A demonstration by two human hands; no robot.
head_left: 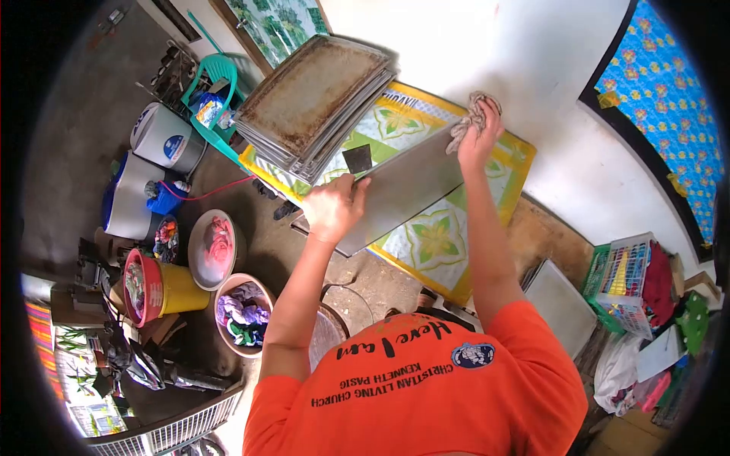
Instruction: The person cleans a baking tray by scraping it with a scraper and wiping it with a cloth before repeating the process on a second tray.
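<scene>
A flat grey metal baking tray (pixel 407 190) is held tilted above the table (pixel 456 281), which has a green-and-white patterned cover edged with yellow tape. My left hand (pixel 334 207) is closed on the tray's near-left upper edge. In my right hand (pixel 482 137) is a bunched, greyish rag (pixel 468 121), at the tray's far right end. Just beyond my left hand lies a small dark flat square piece (pixel 357 158). At the table's left end rises a stack of baking trays (pixel 315 95), the top one browned and stained.
Basins of clothes (pixel 243 311) and a yellow bucket (pixel 182 289) stand on the floor at left, near a green plastic chair (pixel 217 83). More flat trays (pixel 559 304) lean at right beside plastic crates (pixel 623 285). A white wall (pixel 547 91) borders the table's far side.
</scene>
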